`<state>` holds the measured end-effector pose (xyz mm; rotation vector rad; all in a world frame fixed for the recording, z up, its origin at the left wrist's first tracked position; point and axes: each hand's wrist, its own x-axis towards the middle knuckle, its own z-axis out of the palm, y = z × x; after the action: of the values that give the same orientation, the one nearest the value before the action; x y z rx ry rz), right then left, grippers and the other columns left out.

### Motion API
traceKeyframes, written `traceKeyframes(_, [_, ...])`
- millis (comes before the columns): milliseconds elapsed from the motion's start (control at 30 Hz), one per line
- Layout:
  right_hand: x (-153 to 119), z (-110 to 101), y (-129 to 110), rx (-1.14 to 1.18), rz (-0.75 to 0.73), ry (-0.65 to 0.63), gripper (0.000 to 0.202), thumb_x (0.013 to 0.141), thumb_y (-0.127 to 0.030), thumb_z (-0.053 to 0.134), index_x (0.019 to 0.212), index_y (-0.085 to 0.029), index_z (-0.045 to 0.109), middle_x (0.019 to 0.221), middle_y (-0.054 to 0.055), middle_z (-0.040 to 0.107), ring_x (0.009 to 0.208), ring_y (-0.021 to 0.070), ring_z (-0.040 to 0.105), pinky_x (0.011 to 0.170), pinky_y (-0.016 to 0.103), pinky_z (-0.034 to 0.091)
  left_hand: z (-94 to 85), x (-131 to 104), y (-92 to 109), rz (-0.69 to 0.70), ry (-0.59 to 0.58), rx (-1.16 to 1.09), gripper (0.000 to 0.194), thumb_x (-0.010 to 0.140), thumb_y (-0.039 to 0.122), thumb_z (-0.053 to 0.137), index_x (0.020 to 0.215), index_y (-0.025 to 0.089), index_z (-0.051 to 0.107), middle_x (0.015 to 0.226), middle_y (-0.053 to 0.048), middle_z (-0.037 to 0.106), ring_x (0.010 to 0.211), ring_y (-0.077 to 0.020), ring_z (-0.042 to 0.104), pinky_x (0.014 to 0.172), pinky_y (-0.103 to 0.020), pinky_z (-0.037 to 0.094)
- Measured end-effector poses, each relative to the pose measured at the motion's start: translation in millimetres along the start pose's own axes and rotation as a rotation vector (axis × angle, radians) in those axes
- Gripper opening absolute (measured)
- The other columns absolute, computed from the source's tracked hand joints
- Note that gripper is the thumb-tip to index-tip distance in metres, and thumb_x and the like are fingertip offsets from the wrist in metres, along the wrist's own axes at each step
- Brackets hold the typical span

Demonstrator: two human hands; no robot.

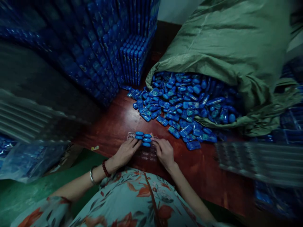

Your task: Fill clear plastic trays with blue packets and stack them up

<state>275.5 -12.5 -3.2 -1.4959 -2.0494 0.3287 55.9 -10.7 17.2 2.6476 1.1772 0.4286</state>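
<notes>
Two hands at a part-filled clear tray on a red tabletop

A clear, thin plastic tray with rows of small moulded cavities point(148, 155) lies on the dark red, glossy tabletop point(113, 126), close in front of the person's body. Five small, shiny blue packets with rounded ends point(147, 140) sit in its far part, two on the left and three on the right.

The left hand point(127, 152) is at the tray's left side, its fingers close together and reaching the packets; whether they pinch one cannot be told. The right hand point(165, 153) is at the right edge, fingers bent inward; their grip there is unclear too.

Beyond the tray spreads a loose heap of glossy blue packets point(175, 116), spilling from the mouth of a large, dull green cloth-like sack point(227, 41). Far left rise tall stacks of filled blue trays point(94, 53). Nearer, at either side, are blurred piles of ridged, clear plastic trays point(21, 116). A red bead bracelet point(105, 168) and a silvery bangle point(91, 175) circle the left wrist.
</notes>
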Motion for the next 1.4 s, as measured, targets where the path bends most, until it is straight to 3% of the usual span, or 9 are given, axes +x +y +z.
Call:
traceKeyframes(200, [92,9,22,-0.139,0.109,-0.003,0.031,0.09,-0.014,0.038,0.113,-0.017,0.058,0.109,0.012,0.059,0.098,0.0232,0.051,0.082,0.037,0.043,-12.6,49,-37,-0.164,0.258,-0.05,0.023,0.092,0.021,0.04,0.106,0.017,0.057,0.091,-0.008,0.058,0.083,-0.0183,0.055,0.073,-0.029,0.047])
traceKeyframes(367, [128,6,26,-0.42,0.132,-0.306,0.037,0.085,-0.01,0.044,0.119,-0.018,0.054,0.119,0.016,0.051,0.099,0.027,0.051,0.075,0.038,0.043,-6.7,134,-81,-0.126,0.001,0.015,0.029,0.084,0.02,0.054,0.112,0.016,0.056,0.108,-0.013,0.055,0.1,-0.0256,0.051,0.087,-0.037,0.042])
traceKeyframes(500, [107,-11,38,-0.433,0.105,-0.37,0.024,0.083,-0.017,0.054,0.107,-0.016,0.058,0.107,0.014,0.056,0.096,0.0277,0.052,0.072,0.035,0.045,7.3,152,-103,-0.148,-0.114,-0.075,0.028,0.08,0.021,0.061,0.107,0.016,0.056,0.106,-0.011,0.054,0.092,-0.0237,0.055,0.081,-0.034,0.043])
traceKeyframes(633, [60,-27,43,-0.133,0.066,-0.145,0.017,0.087,-0.02,0.049,0.102,-0.018,0.056,0.099,0.009,0.06,0.094,0.0217,0.056,0.076,0.032,0.046,15.9,121,-109,-0.131,-0.025,-0.369,0.026,0.079,0.021,0.061,0.103,0.015,0.052,0.098,-0.008,0.057,0.087,-0.0196,0.055,0.077,-0.029,0.044])
traceKeyframes(767, [1,-27,23,0.263,0.188,0.191,0.021,0.086,-0.025,0.055,0.107,-0.022,0.053,0.095,0.002,0.063,0.085,0.0149,0.061,0.076,0.027,0.049,8.8,55,-104,-0.302,0.195,-0.492,0.016,0.085,0.029,0.053,0.093,0.015,0.053,0.086,-0.004,0.057,0.078,-0.0162,0.054,0.074,-0.028,0.044])
traceKeyframes(1000, [-41,-3,-21,0.523,0.187,0.172,0.016,0.084,-0.017,0.056,0.099,-0.021,0.06,0.092,0.003,0.065,0.086,0.0144,0.062,0.079,0.028,0.051,-17.3,-50,-61,-0.538,0.303,-0.497,0.023,0.083,0.034,0.056,0.1,0.018,0.058,0.092,-0.004,0.06,0.085,-0.017,0.058,0.075,-0.028,0.047])
traceKeyframes(1200, [-32,-2,-31,0.457,0.068,0.146,0.018,0.083,-0.019,0.059,0.1,-0.02,0.058,0.085,0.002,0.066,0.077,0.0134,0.064,0.071,0.024,0.053,-15.6,-54,-14,-0.525,0.439,-0.429,0.017,0.084,0.026,0.057,0.099,0.018,0.057,0.09,-0.003,0.061,0.083,-0.0151,0.06,0.075,-0.027,0.05])
traceKeyframes(1300, [-25,16,-42,0.415,-0.049,0.135,0.022,0.084,-0.02,0.058,0.106,-0.02,0.055,0.087,0.002,0.067,0.078,0.0127,0.065,0.071,0.023,0.054,-17.4,-47,-15,-0.474,0.537,-0.333,0.014,0.085,0.021,0.055,0.099,0.018,0.057,0.092,-0.004,0.06,0.086,-0.0156,0.059,0.077,-0.028,0.05])
traceKeyframes(1400, [-15,37,-50,0.305,-0.16,0.097,0.02,0.088,-0.019,0.051,0.107,-0.017,0.056,0.088,0.006,0.066,0.085,0.0148,0.064,0.077,0.026,0.053,-18.9,-45,-27,-0.367,0.437,-0.267,0.022,0.089,0.016,0.046,0.107,0.019,0.058,0.099,-0.007,0.058,0.091,-0.0163,0.058,0.078,-0.029,0.05])
